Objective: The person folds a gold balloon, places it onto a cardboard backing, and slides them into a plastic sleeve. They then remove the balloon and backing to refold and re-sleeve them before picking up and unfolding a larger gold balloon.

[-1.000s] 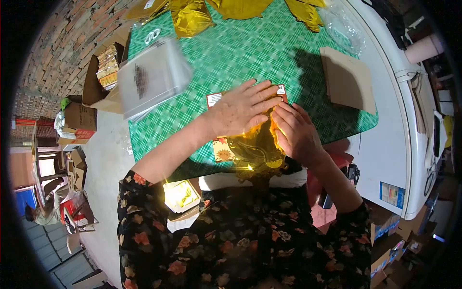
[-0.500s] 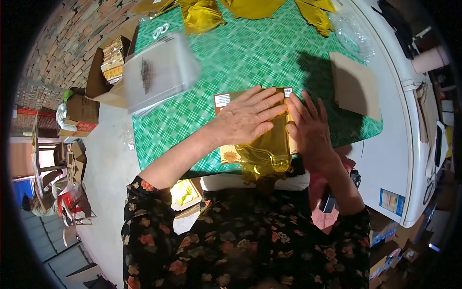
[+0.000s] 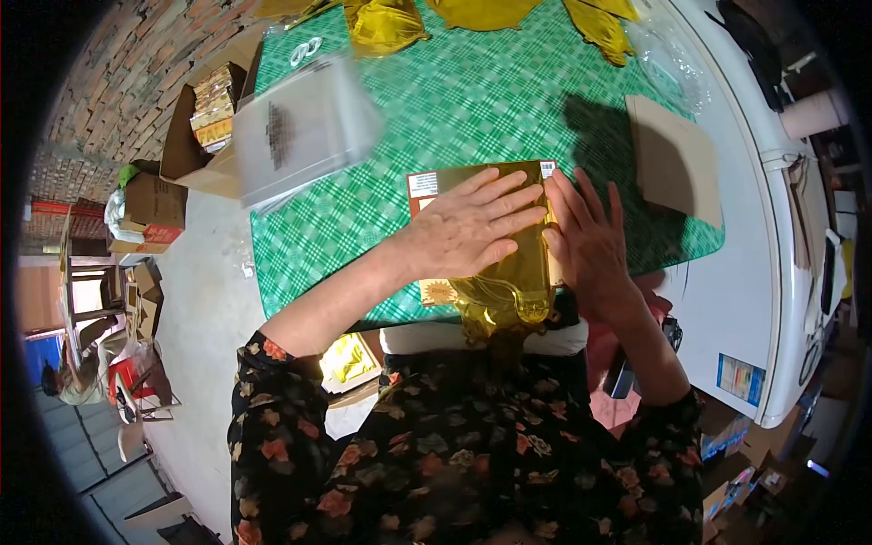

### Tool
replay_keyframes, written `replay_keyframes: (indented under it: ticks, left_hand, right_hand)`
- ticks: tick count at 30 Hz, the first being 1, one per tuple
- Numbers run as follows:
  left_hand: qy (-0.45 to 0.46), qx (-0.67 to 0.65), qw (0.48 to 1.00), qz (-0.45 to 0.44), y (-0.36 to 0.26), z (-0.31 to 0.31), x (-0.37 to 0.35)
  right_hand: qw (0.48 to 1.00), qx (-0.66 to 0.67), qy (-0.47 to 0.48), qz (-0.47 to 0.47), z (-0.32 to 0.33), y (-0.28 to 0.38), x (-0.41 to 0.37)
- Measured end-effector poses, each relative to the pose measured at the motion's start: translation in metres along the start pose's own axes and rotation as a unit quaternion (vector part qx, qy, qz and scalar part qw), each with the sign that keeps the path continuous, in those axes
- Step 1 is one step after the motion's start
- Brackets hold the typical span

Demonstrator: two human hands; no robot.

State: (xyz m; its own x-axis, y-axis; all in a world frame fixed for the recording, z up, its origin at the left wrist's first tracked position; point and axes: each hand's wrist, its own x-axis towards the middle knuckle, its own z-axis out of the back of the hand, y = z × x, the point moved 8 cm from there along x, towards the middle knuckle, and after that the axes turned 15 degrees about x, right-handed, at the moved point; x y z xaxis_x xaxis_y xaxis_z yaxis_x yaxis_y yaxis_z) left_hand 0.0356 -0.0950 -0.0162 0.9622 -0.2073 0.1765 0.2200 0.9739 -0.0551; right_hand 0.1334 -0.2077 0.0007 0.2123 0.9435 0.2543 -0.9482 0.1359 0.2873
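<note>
A shiny gold foil sheet, which looks like a folded flat foil balloon (image 3: 504, 289), lies over a printed card (image 3: 440, 292) at the near edge of the table. My left hand (image 3: 465, 227) rests flat on the foil, palm down with fingers stretched to the right. At the right edge of the card and foil, my right hand (image 3: 589, 243) lies with its fingers extended, thumb side against the foil. The foil's crumpled end hangs over the table edge toward my body. Both hands cover part of the card's print.
On the green checked tablecloth (image 3: 472, 100) stand a stack of clear plastic sleeves (image 3: 304, 127) at left and a brown cardboard piece (image 3: 674, 159) at right. More gold foil balloons (image 3: 386, 25) lie along the far side. An open carton (image 3: 177, 145) holds printed cards beside the table.
My left hand has slid slightly toward my body over the foil. My right hand stays at the card's right edge; the view shifts a little.
</note>
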Motion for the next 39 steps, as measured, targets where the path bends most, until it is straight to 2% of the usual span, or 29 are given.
replay_keyframes:
  ticks: [11, 14, 17, 20, 33, 36, 39]
  left_hand:
    - [0.031, -0.009, 0.999, 0.003, -0.012, 0.003, -0.012]
    - [0.036, 0.012, 0.999, -0.002, -0.011, -0.002, -0.013]
    - [0.051, 0.019, 0.999, 0.001, -0.012, -0.001, -0.012]
    - [0.048, 0.018, 0.999, 0.002, -0.011, -0.002, -0.012]
    - [0.024, -0.033, 0.999, 0.024, -0.008, 0.009, -0.007]
    - [0.0, -0.145, 0.987, 0.062, 0.006, 0.014, -0.006]
    - [-0.026, -0.102, 0.993, 0.054, 0.019, 0.025, 0.005]
  right_hand:
    - [1.0, -0.012, -0.022, 0.014, -0.005, -0.001, -0.003]
    - [0.999, -0.025, -0.017, 0.043, -0.005, -0.006, 0.004]
    - [0.998, 0.019, 0.013, 0.054, 0.012, 0.0, 0.03]
    - [0.995, 0.041, 0.021, 0.089, -0.01, -0.008, 0.029]
    - [0.991, 0.082, 0.073, 0.076, 0.001, 0.007, -0.016]
    - [0.991, 0.092, 0.065, 0.072, 0.006, 0.009, -0.014]
    - [0.99, 0.098, 0.063, 0.073, 0.005, 0.009, -0.016]
